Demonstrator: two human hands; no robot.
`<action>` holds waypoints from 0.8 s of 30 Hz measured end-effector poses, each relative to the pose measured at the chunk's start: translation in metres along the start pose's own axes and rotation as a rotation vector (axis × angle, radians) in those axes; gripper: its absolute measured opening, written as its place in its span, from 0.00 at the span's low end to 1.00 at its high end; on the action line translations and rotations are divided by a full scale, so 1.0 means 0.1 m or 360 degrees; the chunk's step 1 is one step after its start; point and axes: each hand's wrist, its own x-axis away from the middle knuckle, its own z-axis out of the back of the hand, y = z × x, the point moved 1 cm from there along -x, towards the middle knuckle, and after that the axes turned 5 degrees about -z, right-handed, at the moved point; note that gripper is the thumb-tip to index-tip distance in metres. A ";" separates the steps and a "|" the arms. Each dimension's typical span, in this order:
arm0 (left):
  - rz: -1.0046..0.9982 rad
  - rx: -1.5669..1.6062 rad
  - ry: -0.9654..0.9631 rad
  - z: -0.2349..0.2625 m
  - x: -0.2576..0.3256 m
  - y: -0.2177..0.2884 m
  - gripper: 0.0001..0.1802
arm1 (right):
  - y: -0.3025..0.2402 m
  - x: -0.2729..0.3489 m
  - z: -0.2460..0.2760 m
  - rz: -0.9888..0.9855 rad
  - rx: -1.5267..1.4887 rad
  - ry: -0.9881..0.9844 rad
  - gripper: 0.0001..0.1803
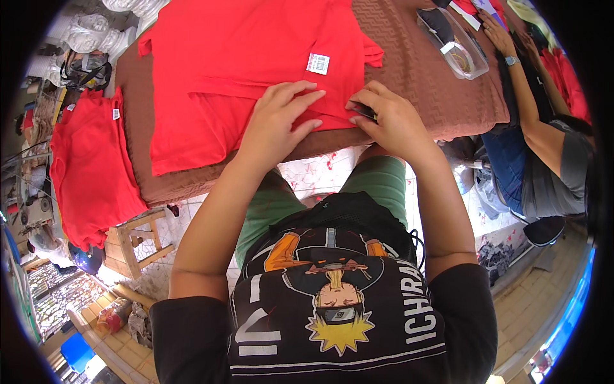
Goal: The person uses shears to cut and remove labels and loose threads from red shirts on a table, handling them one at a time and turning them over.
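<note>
A red garment [236, 70] lies spread over the brown-covered table in front of me, its lower edge along the near side. A white tag with a barcode [318, 64] sits on its upper right part. My left hand [278, 121] rests on the fabric near that edge, fingers stretched out and apart. To its right, my right hand [387, 115] is closed around a small dark tool [362, 111], which looks like thread snips, at the garment's right corner. Fingers cover most of the tool.
A clear plastic box [465, 61] holding a dark item stands at the table's right. Beyond it a co-worker's hand and watch [511, 60] show. More red garments [96, 169] are stacked at left by a wooden stool [134, 243]. The brown table cover [409, 70] drops at the near edge.
</note>
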 end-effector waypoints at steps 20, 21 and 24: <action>0.0351 0.0546 0.0147 0.38 0.28 0.10 0.08 | -0.19 0.25 0.40 -0.0137 -0.0102 0.0172 0.13; 0.0358 0.0537 0.0203 0.32 0.25 0.13 0.08 | -0.21 0.23 0.40 -0.0155 -0.0124 0.0236 0.13; 0.0433 0.0441 0.0127 0.17 0.18 0.27 0.10 | -0.30 0.15 0.25 -0.0096 -0.0401 0.0309 0.13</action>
